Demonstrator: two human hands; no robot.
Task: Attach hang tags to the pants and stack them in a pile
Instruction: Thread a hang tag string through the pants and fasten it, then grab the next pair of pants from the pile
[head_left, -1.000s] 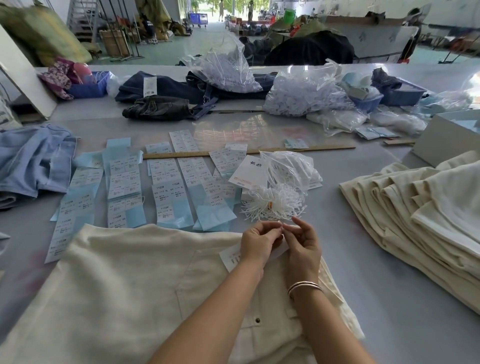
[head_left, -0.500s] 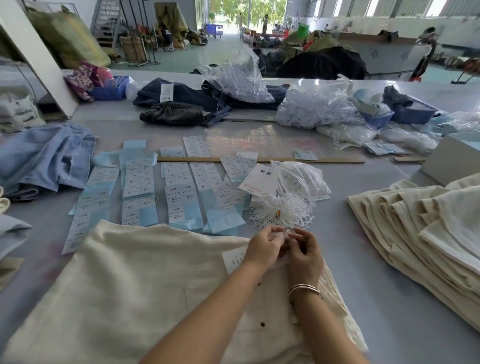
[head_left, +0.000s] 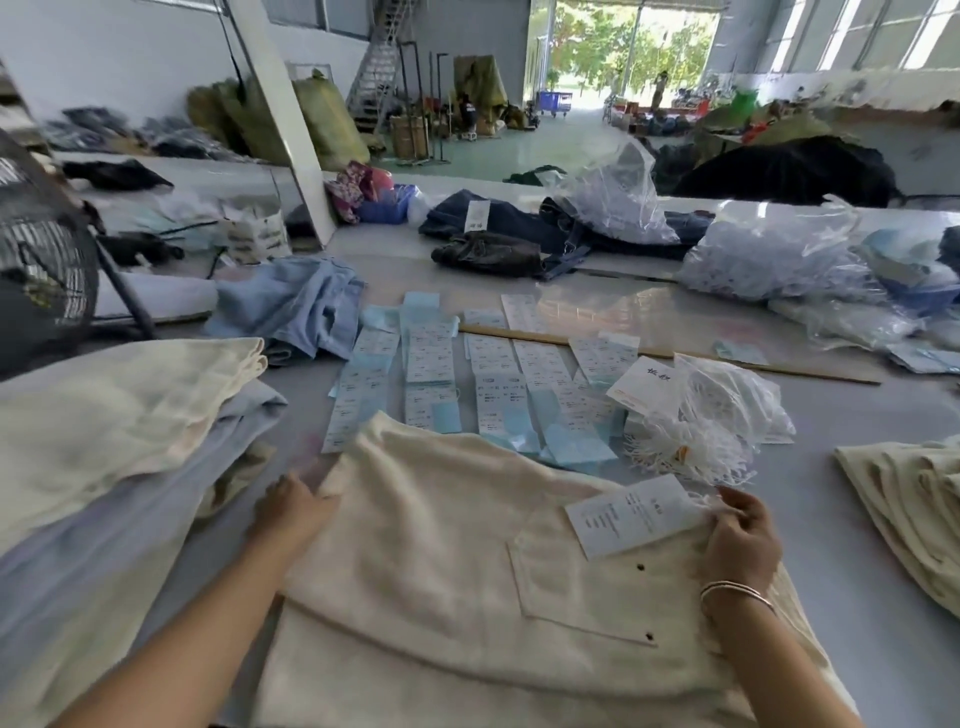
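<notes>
A white card (head_left: 645, 388) right of centre, leaning on the plastic bag of string loops (head_left: 727, 400), bears two handwritten characters too blurred to read. The hang tag (head_left: 631, 514) on the cream pants (head_left: 441, 545) and the blue label strips (head_left: 493, 384) above them carry rows of small print, none legible.

hang tag (head_left: 631, 515) print too blurred to read, pants (head_left: 467, 571) cut off below

We are in a garment warehouse or finishing hall: folded pants (head_left: 119, 410) piled at left, rows of hang tags (head_left: 498, 379) mid-frame, bagged tag strings (head_left: 774, 254) at right, stuffed sacks (head_left: 332, 119) (upper left) beside an open loading door (head_left: 623, 52).
</notes>
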